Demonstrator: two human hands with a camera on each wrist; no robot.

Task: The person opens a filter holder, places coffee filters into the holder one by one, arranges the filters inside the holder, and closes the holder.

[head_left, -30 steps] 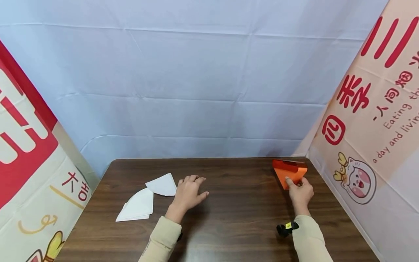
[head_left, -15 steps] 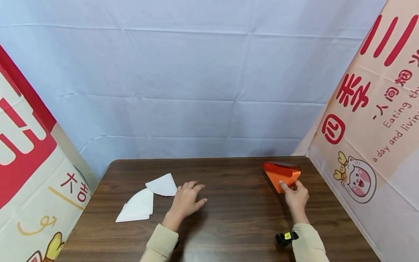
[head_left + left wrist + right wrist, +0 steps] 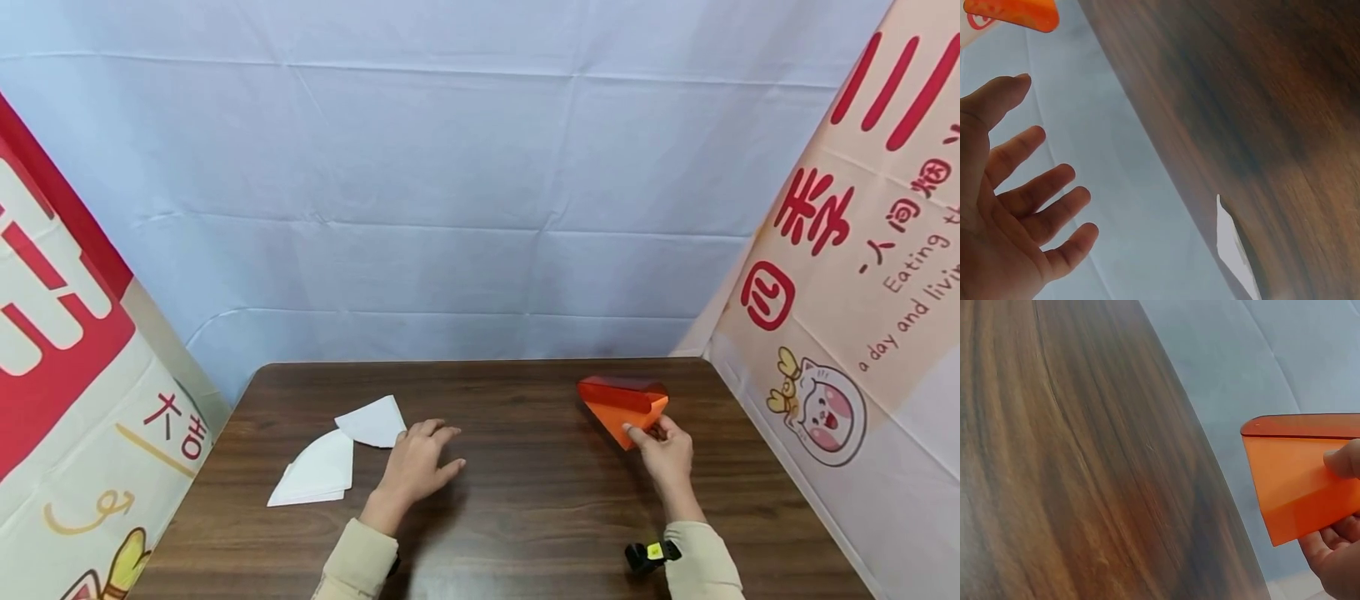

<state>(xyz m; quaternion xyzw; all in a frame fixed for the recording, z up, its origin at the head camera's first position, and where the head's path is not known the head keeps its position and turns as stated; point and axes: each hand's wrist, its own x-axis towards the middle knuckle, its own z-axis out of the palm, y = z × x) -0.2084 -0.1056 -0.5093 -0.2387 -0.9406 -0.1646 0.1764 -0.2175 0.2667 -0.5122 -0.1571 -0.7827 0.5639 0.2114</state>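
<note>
My right hand (image 3: 667,458) pinches a translucent orange coffee filter holder (image 3: 617,407), a wedge-shaped plastic box with a wide top and a narrow bottom. In the right wrist view the thumb lies on the face of the holder (image 3: 1297,481) and the other fingers are underneath or behind it. It is held above the table. My left hand (image 3: 417,462) hovers with spread, relaxed fingers and holds nothing. Just left of it lie white fan-shaped coffee filter papers: one group (image 3: 373,422) near the fingers, another (image 3: 317,471) nearer the front left.
The dark wood-grain table (image 3: 525,500) has a pale cloth backdrop (image 3: 450,208) behind it. Printed banners (image 3: 817,383) hang along both sides. A small black device (image 3: 651,554) is strapped at the right wrist.
My right hand has carried the orange filter holder leftward and slightly nearer to me. My left hand has drifted a little left and toward me, while the filter papers stay put.
</note>
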